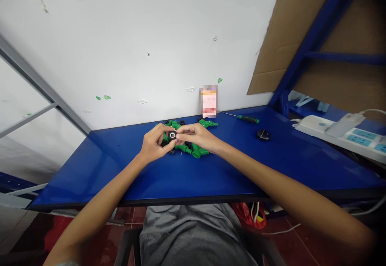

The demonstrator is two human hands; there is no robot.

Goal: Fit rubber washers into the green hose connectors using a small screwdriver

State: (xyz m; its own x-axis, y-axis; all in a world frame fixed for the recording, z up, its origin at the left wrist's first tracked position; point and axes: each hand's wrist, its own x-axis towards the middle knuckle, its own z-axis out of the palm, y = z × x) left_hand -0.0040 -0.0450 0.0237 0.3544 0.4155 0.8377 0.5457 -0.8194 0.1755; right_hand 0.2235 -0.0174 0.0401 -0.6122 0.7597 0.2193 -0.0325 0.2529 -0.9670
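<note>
Facing inward, pinching black ring (170, 135): left hand (153, 143), right hand (197, 135)

Our L hand (154, 143) & R hand (200, 136) are bare, ditto our forearms (105, 189) behind 'em. Nearer us than the hands, we've got a grey garment (193, 234) on, w/ soft creases & darker folds; shirt or trousers, can't tell. Far back of L hand, a blurry grey sleeve edge (68, 263) shows.
</note>
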